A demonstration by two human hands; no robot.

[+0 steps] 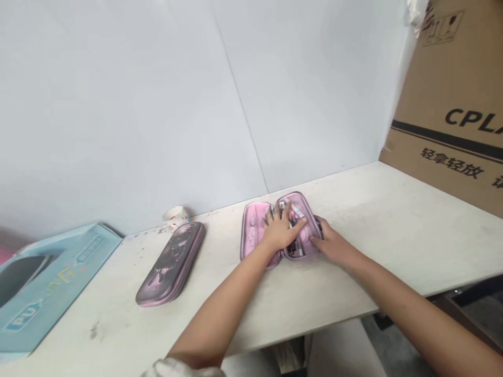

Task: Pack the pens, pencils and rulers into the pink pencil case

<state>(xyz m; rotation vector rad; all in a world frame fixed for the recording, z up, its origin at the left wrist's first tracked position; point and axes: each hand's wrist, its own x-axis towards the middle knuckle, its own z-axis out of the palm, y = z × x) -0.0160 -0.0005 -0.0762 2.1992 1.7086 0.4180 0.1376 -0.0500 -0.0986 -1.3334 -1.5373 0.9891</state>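
A pink pencil case [251, 230] lies open on the white table [393, 230], with pens and other small items in its right half. My left hand [281, 230] rests flat on those contents with the fingers spread. My right hand [328, 242] grips the right edge of the case, thumb on the rim, fingers partly hidden behind it. A second, closed pencil case [173, 264], dark purple, lies to the left, apart from both hands.
A light blue box [47, 285] lies at the table's left end. A small white cup [176, 214] stands by the wall behind the closed case. A large cardboard box [451, 104] rises at the right. The table's front edge runs near my arms.
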